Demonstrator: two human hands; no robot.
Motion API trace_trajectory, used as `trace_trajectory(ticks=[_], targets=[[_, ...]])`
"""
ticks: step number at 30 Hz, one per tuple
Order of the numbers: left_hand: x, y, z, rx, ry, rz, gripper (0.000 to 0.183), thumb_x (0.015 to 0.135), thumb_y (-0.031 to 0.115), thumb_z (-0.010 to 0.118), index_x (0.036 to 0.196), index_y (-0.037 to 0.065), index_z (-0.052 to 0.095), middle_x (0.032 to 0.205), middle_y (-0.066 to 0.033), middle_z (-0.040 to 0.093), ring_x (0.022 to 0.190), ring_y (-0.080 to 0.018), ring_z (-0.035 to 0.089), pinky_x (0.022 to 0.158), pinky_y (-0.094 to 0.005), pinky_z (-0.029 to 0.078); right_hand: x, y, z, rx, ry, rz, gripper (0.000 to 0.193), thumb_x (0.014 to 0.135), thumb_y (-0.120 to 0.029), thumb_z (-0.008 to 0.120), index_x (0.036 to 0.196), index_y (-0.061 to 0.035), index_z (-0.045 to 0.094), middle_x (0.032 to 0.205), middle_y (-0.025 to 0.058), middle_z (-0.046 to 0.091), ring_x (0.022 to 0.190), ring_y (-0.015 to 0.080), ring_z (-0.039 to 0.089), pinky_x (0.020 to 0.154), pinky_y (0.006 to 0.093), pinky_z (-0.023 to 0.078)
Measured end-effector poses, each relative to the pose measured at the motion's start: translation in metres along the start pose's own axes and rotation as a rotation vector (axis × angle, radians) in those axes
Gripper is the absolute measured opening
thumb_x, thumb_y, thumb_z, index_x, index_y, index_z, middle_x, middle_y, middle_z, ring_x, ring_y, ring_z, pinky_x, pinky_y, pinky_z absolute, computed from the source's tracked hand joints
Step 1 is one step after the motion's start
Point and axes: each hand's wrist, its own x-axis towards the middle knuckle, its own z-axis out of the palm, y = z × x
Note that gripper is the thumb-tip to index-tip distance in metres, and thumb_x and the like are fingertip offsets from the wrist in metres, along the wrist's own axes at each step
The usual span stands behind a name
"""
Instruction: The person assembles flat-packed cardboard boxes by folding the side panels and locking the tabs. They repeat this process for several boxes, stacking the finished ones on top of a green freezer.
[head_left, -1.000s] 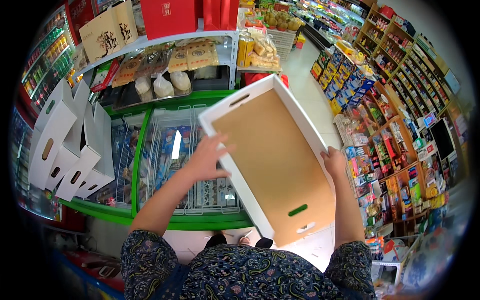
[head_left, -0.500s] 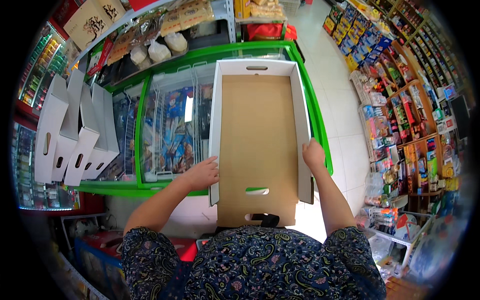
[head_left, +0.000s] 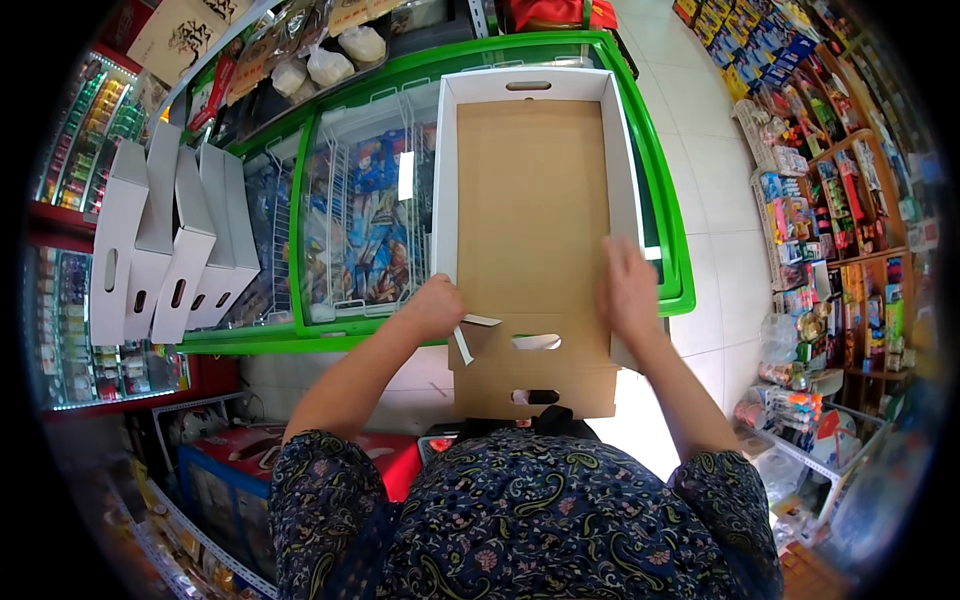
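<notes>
A long cardboard box [head_left: 530, 200], brown inside with white walls, lies part-folded across the freezer top. Its far wall and both side walls stand up, while the near flap [head_left: 575, 385] with cut-out handle holes lies flat toward my body. My left hand [head_left: 437, 307] is closed on the near end of the left wall, where a narrow white-edged tab [head_left: 481, 320] bends inward over the brown floor. At the right wall, my right hand [head_left: 630, 295] has its fingers stretched out and slightly blurred, over the wall's near part.
Beneath the box is a green-framed chest freezer [head_left: 300, 230] with glass lids and packaged goods inside. Several folded white boxes [head_left: 165, 250] stand on its left end. Bagged goods [head_left: 330, 65] sit on a shelf behind. Stocked shelves [head_left: 830, 220] line the right beyond a tiled aisle [head_left: 700, 200].
My left hand has closed on the left wall's near end, and a tab there now bends inward. My right hand has shifted inward with its fingers stretched. The view has shifted slightly.
</notes>
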Motion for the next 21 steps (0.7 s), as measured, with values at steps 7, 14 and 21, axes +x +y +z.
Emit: trace_trajectory(ticks=[7, 14, 21], targets=[[0.015, 0.005, -0.012, -0.079, -0.018, -0.039, 0.017, 0.057, 0.015, 0.071, 0.073, 0.014, 0.066, 0.067, -0.0046, 0.065, 0.069, -0.0260, 0.063, 0.075, -0.0377, 0.044, -0.025, -0.144, 0.056, 0.404, 0.094, -0.728, 0.025, 0.081, -0.007, 0.058, 0.106, -0.0067, 0.061, 0.090, 0.0078, 0.060, 0.087, 0.0275, 0.063, 0.068, 0.0381, 0.052], [0.006, 0.009, -0.012, -0.270, 0.157, -0.071, 0.023, 0.069, 0.031, 0.079, 0.083, 0.017, 0.067, 0.063, -0.0018, 0.064, 0.062, -0.0253, 0.062, 0.073, -0.0369, 0.044, -0.062, -0.089, -0.041, 0.407, -0.102, -0.324, 0.016, 0.077, -0.006, 0.064, 0.093, -0.0076, 0.063, 0.084, 0.0086, 0.061, 0.076, 0.0290, 0.063, 0.064, 0.0386, 0.052], [0.011, 0.016, -0.019, -0.143, 0.060, -0.032, 0.018, 0.072, 0.033, 0.072, 0.081, 0.017, 0.070, 0.065, -0.0041, 0.066, 0.064, -0.0235, 0.064, 0.076, -0.0372, 0.043, -0.122, -0.002, -0.080, -0.234, -0.431, -0.011, 0.040, 0.078, -0.004, 0.062, 0.117, -0.0072, 0.061, 0.127, 0.0166, 0.056, 0.120, 0.0313, 0.053, 0.096, 0.0440, 0.044]])
